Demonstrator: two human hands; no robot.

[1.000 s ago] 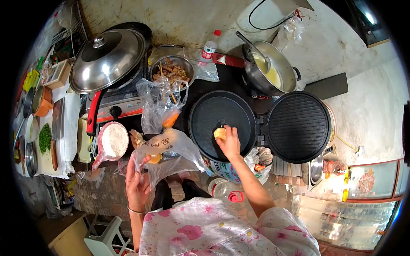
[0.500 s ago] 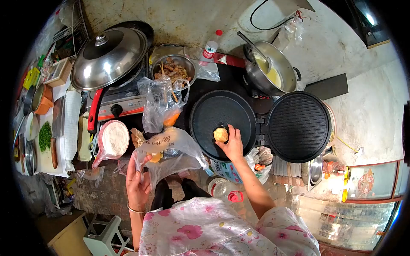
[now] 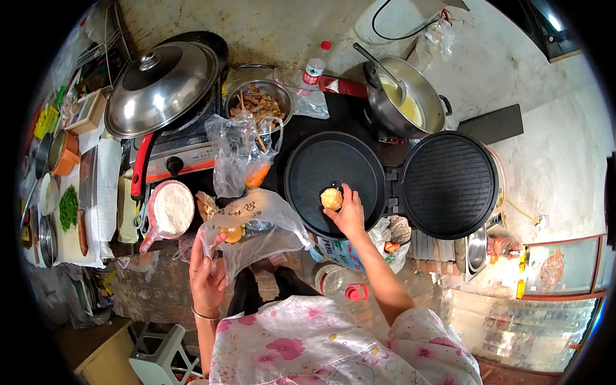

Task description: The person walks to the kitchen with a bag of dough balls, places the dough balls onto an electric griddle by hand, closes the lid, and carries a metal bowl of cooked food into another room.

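My left hand [image 3: 206, 282] is closed on the edge of a clear plastic bag [image 3: 253, 228] with dark print, which hangs open at the counter's front. Behind the bag, yellowish round pieces show in part. My right hand [image 3: 350, 215] reaches into the round black electric griddle [image 3: 314, 163], thumb and fingers closed about a small golden round bun [image 3: 331, 199]. The bun is low over the pan floor; whether it rests there I cannot tell. The griddle's ribbed lid [image 3: 449, 186] lies folded back on the right.
A covered wok [image 3: 160, 90] stands on a stove [image 3: 192, 157] at left, near a pink-handled container of flour [image 3: 172, 208]. Behind are a bowl of brown food [image 3: 263, 102] and a bottle [image 3: 313, 70]. A pot with a ladle [image 3: 410, 96] stands back right. A crumpled plastic bag [image 3: 237, 154] lies left of the griddle.
The view has shifted very slightly. Both hands keep their grip in nearly the same places, with the bun still in the pan.
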